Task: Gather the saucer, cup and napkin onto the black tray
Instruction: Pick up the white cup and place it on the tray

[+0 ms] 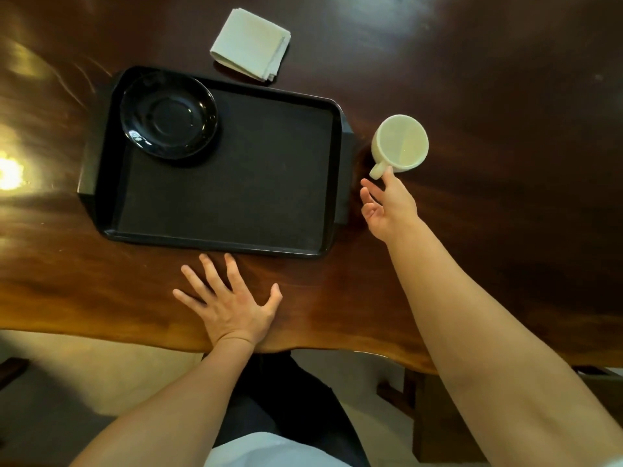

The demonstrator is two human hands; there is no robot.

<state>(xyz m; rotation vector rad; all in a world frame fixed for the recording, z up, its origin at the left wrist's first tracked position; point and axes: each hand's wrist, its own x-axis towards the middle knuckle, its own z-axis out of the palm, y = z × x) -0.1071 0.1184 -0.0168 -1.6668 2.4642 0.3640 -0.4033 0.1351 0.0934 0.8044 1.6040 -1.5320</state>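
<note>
The black tray (229,197) lies on the dark wooden table (488,96) with the black saucer (168,114) in its far left corner, leaving most of the tray floor bare. The folded napkin (251,43) sits on the table just beyond the tray's far rim, and the white cup (400,143) stands on the table just off the right edge. The right hand (387,205), fingers apart, has 1 fingertip at the cup's handle without gripping, while the left hand (229,303) lies flat and spread, holding nothing, between the tray's near rim and the table edge.

Dark glossy wooden table (472,79) (live edge), pale floor (101,358), warm glare
</note>
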